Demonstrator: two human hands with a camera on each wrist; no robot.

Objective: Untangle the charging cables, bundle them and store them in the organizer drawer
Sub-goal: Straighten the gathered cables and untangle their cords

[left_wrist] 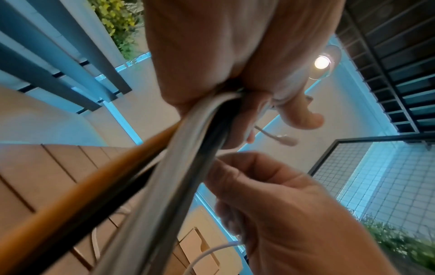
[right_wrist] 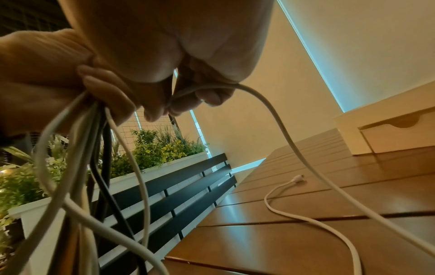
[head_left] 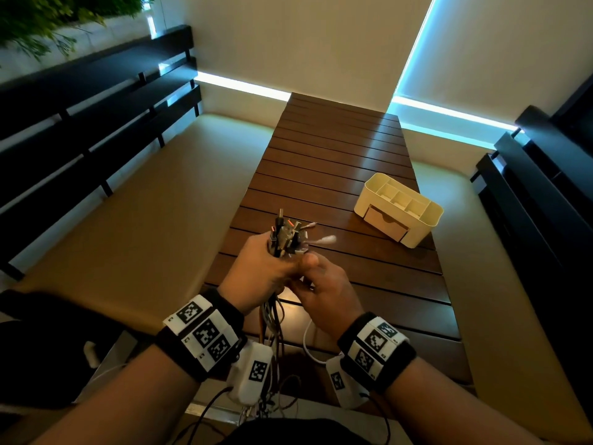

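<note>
My left hand [head_left: 260, 271] grips a bundle of charging cables [head_left: 285, 239] above the near end of the table, plugs sticking up out of the fist. White, black and orange cords [left_wrist: 188, 148] hang below it. Right beside it, my right hand [head_left: 324, 293] pinches one white cable [right_wrist: 270, 115], which runs down onto the table and ends in a plug [right_wrist: 297, 179]. The cream organizer [head_left: 399, 208] stands to the right on the table, its front drawer [head_left: 386, 223] closed.
The slatted wooden table [head_left: 337, 162] stretches away from me. Beige bench seats [head_left: 144, 220] flank it, with dark slatted backrests [head_left: 80, 130] behind. A planter with greenery [right_wrist: 153, 148] sits behind the left bench. Loose cords hang over the table's near edge.
</note>
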